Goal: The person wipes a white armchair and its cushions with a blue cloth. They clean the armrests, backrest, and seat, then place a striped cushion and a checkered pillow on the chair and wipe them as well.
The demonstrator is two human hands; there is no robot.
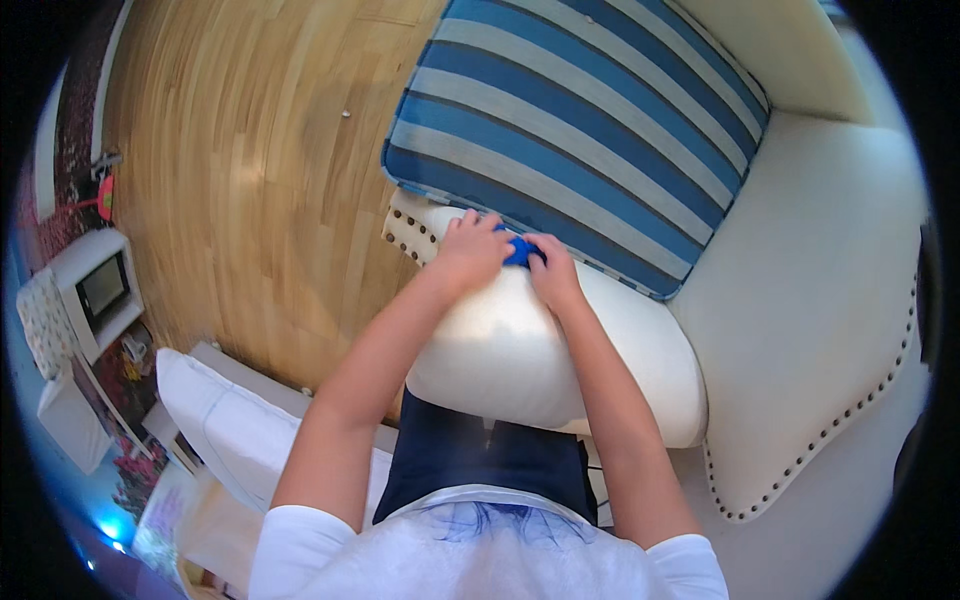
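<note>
A small bright-blue object (517, 253) lies on the inner side of the cream armrest (510, 330), mostly covered by my fingers; I cannot tell exactly what it is. My left hand (474, 251) curls over its left part, with the fingertips by the edge of the striped seat cushion (555, 127). From the other side my right hand (555, 270) grips it between thumb and fingers. Blue, grey and dark bands run across the cushion. Dark nailheads (411, 231) stud the front of the armrest.
Behind the cushion rises the cream chair back (810, 262), edged with nailheads. Wooden floor (247, 187) stretches out on the left, with a small pale bit (346, 114) on it. A white pillow (232, 420) and a white cabinet (97, 292) are at the lower left.
</note>
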